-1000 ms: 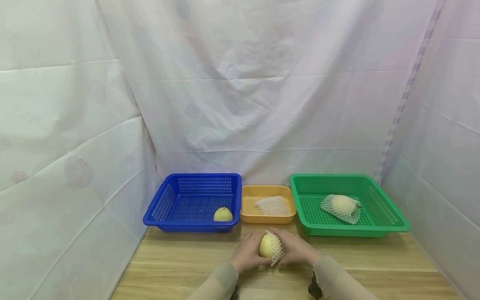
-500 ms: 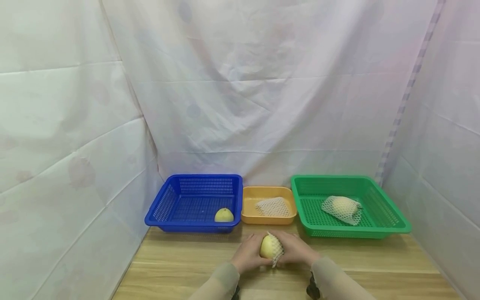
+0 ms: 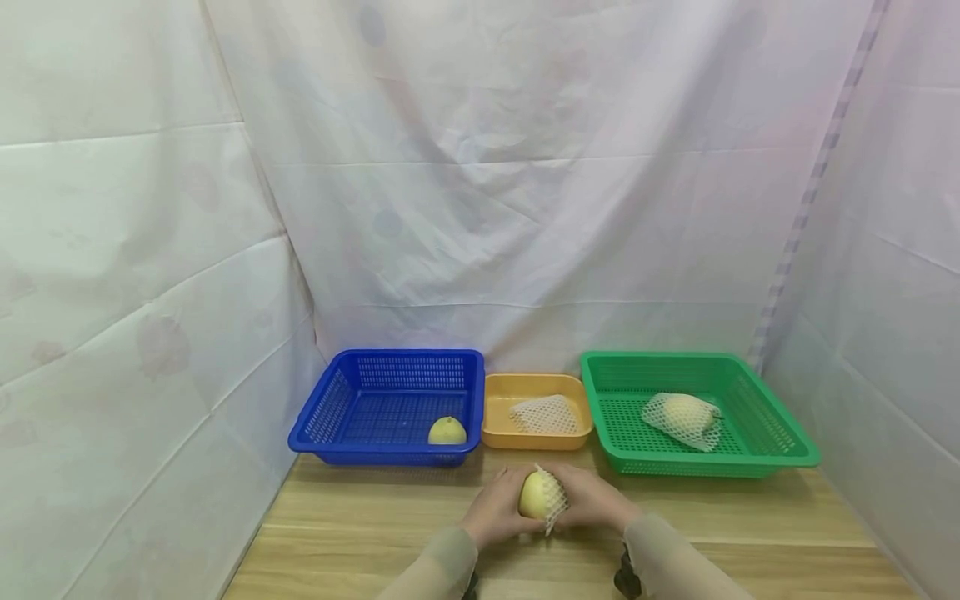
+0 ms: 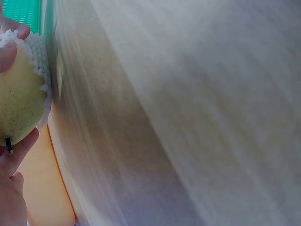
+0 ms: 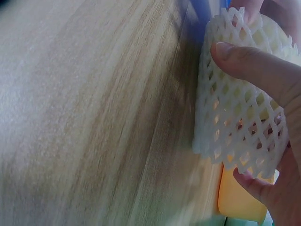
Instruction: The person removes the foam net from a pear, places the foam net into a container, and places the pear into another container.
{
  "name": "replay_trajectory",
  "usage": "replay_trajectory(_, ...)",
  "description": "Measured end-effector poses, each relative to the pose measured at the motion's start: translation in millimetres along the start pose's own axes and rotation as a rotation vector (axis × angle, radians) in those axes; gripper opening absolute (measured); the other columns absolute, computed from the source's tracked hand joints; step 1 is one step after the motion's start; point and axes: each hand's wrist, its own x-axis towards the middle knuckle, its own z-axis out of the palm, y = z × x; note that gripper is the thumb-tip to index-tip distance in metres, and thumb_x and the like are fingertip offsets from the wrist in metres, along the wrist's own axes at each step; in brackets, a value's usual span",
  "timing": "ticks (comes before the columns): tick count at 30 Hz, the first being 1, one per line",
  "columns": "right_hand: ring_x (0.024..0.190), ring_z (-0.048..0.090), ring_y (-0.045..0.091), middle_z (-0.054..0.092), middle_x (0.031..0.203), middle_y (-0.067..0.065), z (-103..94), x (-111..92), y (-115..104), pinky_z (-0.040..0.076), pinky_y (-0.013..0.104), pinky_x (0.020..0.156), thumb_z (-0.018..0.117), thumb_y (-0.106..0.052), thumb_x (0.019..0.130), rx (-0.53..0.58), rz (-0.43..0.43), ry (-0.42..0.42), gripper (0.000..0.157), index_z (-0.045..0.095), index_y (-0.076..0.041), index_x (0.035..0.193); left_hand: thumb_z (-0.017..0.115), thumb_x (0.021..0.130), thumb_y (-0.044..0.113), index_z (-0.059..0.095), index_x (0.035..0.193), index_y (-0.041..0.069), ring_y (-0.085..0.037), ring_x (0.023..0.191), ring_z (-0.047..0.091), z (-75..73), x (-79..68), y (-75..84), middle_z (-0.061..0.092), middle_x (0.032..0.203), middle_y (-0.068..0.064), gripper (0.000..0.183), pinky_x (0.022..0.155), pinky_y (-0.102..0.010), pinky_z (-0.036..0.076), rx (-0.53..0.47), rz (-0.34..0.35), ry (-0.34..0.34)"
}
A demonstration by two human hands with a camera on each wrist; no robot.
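Observation:
Above the wooden table, both hands hold a pale yellow pear [image 3: 532,496] between them, partly inside a white foam net sleeve [image 3: 556,498]. My left hand [image 3: 497,507] grips the bare side of the fruit; in the left wrist view the speckled skin of the pear [image 4: 19,96] and its dark stem show. My right hand [image 3: 592,498] holds the foam net, which covers the right side of the pear. Seen from the right wrist, the thumb lies across the foam net [image 5: 235,108] and a finger touches its lower edge. Part of the pear is hidden by net and fingers.
Behind the hands, a blue basket [image 3: 405,457] holds one bare pear [image 3: 447,431]. An orange tray [image 3: 534,440] with foam net [image 3: 546,414] stands in the middle. At right, a green basket [image 3: 712,464] contains a net-wrapped pear [image 3: 686,414]. White cloth [image 3: 480,208] encloses the table.

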Motion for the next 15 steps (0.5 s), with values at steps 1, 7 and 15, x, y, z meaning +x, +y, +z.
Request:
replay_trajectory(1,0.117,0.053,0.020,0.055,0.133,0.002,-0.1,-0.2,-0.2,0.044,0.045,0.097,0.090,-0.029,0.061,-0.003,0.003,0.000,0.093,0.046,-0.017,0.142,0.085,0.072,0.039,0.049,0.135,0.013,-0.012,0.115,0.054,-0.2,-0.1,-0.1,0.058,0.125,0.005,0.077,0.110,-0.050,0.028,0.000,0.001,-0.001)
replay_trajectory(7,0.116,0.054,0.019,0.057,0.132,0.002,-0.1,-1.0,1.3,0.044,0.045,0.097,0.090,-0.031,0.061,-0.025,-0.009,0.012,0.092,0.047,-0.016,0.141,0.085,0.071,0.039,0.048,0.136,0.012,-0.012,0.117,0.053,-1.0,-0.3,-0.1,0.058,0.126,0.004,0.079,0.110,-0.050,0.027,0.011,0.004,-0.004)
replay_trajectory(15,0.114,0.056,0.021,0.058,0.130,0.004,-2.0,-2.4,3.0,0.046,0.044,0.094,0.088,-0.035,0.064,-0.071,-0.034,0.023,0.089,0.048,-0.012,0.140,0.085,0.071,0.039,0.049,0.136,0.010,-0.015,0.119,0.053,-4.4,-2.6,3.0,0.058,0.127,0.002,0.080,0.111,-0.049,0.027,0.011,-0.004,-0.001)
